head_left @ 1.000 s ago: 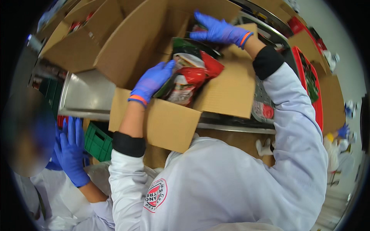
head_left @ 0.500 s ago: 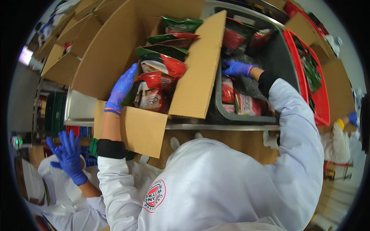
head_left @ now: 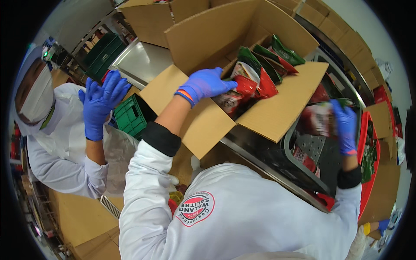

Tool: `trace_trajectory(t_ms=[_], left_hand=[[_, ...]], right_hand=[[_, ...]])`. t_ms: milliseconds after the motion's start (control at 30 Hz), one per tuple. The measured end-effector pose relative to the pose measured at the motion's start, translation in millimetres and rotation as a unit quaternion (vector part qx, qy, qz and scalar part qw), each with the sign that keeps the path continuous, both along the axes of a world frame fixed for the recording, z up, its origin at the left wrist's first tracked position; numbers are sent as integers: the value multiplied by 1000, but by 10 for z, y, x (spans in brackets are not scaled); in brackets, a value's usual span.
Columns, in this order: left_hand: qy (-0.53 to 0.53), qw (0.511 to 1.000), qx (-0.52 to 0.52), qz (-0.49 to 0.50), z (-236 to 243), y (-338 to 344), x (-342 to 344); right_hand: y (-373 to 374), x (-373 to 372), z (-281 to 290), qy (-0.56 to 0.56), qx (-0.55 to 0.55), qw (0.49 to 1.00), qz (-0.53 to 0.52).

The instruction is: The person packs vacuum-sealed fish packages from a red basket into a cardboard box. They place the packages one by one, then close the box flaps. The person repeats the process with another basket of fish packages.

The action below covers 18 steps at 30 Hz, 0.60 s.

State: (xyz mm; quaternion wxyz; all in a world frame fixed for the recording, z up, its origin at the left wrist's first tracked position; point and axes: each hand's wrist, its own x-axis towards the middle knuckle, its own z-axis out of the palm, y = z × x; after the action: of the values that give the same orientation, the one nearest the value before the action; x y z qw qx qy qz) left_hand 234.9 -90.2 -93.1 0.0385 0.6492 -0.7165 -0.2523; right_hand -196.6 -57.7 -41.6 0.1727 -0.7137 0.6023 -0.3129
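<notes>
An open cardboard carton [head_left: 208, 39] holds a row of red, white and green pouches [head_left: 260, 71] standing on edge. My left hand [head_left: 206, 85], in a blue glove, rests its outstretched fingers on the nearest red pouch [head_left: 245, 88] at the carton's near end. To the right, my right hand [head_left: 345, 128], also gloved in blue, grips a red-and-white pouch [head_left: 318, 119] by its right side. This pouch is over a dark grey crate [head_left: 299, 162], slightly blurred. Another pouch [head_left: 305, 161] lies in the crate's near part.
At left stands a co-worker [head_left: 65, 143] with blue-gloved hands [head_left: 102, 99] close together. A steel table [head_left: 145, 60] carries the carton. A red crate [head_left: 367, 173] with green packs is beyond the grey one. Green crates [head_left: 130, 115] stand near the co-worker; more cartons [head_left: 147, 17] are behind.
My view has turned left. My right hand has taken hold of a pouch in the grey crate and raised it. My left hand has moved from the carton's side onto the front pouch.
</notes>
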Motion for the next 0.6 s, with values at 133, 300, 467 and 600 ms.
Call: trace_trajectory(t_ms=[133,300,467,600], left_hand=[[12,999,-21,-33,52,69,-92],[24,995,-78,-51,-81,78,-58],[23,987,-156,-6,-146,247,-82],[183,867,-460,-61,-386,510,48]], right_hand=[[103,-1007,892,161,-372,908,-105],[-403,-369,1607,243,-426,866,-100],[-1471,2586,930,-103,-150,963,201],[-1436,3880,-142,82,70,953,281]])
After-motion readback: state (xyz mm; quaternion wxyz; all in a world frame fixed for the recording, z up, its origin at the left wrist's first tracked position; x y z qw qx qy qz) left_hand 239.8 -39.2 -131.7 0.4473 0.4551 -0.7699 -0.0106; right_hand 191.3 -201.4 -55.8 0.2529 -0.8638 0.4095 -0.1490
